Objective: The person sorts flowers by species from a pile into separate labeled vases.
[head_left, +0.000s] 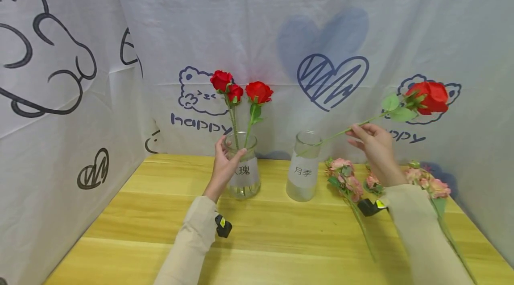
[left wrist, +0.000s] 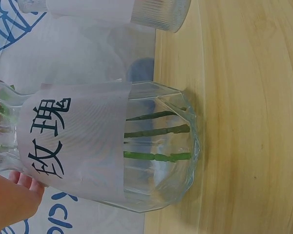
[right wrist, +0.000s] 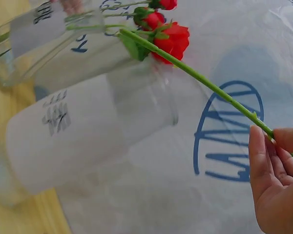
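My left hand holds the neck of a glass vase with a white paper label, thumb in front and fingers behind. Three red roses stand in that vase; their cut stem ends show through its base in the left wrist view. Between thumb and fingers, my right hand pinches the green stem of another red rose. Its bloom points up and right, its bare end down and left. In the head view that end overlaps the mouth of a second labelled glass vase, which holds no flowers.
Pink flower sprays lie on the wooden table right of the second vase, some partly behind my right forearm. More pink blooms lie farther right. A pale curtain with drawn hearts hangs close behind the vases.
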`<control>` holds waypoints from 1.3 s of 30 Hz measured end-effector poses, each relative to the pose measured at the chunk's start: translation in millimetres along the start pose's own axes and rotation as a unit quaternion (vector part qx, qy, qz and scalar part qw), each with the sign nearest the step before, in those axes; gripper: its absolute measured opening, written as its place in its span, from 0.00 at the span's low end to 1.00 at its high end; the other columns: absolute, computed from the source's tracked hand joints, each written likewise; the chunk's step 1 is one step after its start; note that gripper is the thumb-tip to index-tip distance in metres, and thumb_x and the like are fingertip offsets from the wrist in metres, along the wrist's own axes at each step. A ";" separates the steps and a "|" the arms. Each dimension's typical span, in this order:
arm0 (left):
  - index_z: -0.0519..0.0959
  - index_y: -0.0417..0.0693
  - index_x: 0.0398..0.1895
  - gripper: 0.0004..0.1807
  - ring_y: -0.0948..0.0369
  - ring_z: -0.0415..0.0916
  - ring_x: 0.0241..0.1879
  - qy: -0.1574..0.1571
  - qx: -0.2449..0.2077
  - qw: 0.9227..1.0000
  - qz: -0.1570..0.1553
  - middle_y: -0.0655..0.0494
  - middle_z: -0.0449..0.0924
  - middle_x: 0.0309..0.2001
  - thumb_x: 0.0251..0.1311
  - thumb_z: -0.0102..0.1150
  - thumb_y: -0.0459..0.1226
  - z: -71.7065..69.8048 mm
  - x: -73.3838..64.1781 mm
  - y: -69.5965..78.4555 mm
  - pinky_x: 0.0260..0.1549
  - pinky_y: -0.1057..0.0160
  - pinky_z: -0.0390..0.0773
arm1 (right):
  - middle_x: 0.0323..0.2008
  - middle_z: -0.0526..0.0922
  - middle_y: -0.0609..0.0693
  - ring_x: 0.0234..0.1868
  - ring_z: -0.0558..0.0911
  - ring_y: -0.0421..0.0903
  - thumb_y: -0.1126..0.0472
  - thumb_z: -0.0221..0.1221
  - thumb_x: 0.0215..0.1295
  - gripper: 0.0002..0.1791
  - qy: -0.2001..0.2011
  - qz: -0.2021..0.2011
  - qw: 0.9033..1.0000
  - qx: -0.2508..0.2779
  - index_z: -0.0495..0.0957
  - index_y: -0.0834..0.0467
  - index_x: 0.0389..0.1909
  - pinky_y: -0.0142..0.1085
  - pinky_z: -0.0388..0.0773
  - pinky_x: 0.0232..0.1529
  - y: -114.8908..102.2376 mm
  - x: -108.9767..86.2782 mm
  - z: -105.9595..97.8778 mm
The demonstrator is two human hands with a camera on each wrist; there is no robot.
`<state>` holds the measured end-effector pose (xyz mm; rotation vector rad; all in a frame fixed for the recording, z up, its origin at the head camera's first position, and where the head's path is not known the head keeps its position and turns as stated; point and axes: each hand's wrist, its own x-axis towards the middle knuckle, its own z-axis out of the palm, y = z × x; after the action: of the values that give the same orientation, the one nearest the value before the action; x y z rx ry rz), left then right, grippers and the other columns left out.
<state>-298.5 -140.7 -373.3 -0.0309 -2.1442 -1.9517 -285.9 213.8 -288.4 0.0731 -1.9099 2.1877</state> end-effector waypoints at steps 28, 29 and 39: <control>0.46 0.49 0.75 0.46 0.44 0.51 0.70 -0.002 0.001 1.000 0.002 0.44 0.54 0.71 0.60 0.62 0.43 -2.7 -1.2 -1.0 0.67 0.44 0.57 | 0.31 0.80 0.50 0.31 0.82 0.39 0.71 0.55 0.68 0.03 0.035 0.007 0.996 0.080 0.74 0.68 0.39 0.30 0.82 0.38 -20.7 32.8 100.1; 0.46 0.49 0.75 0.46 0.44 0.51 0.70 -0.002 0.002 1.000 0.002 0.44 0.54 0.71 0.60 0.62 0.43 -2.8 -1.6 -0.9 0.67 0.45 0.57 | 0.31 0.79 0.50 0.30 0.82 0.39 0.71 0.55 0.68 0.03 0.035 0.008 0.997 0.074 0.74 0.68 0.39 0.29 0.82 0.37 -20.9 33.2 103.8; 0.45 0.50 0.75 0.46 0.44 0.52 0.69 -0.006 -0.007 1.000 0.004 0.43 0.54 0.71 0.60 0.62 0.44 -1.1 -0.9 0.9 0.65 0.44 0.60 | 0.30 0.79 0.50 0.30 0.82 0.40 0.69 0.57 0.67 0.05 0.013 0.003 0.999 0.031 0.75 0.69 0.40 0.31 0.83 0.35 -17.6 37.6 138.5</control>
<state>-297.3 -141.5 -372.5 -0.0551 -2.1354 -1.9664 -334.9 85.3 -243.8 0.0499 -1.8312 2.2416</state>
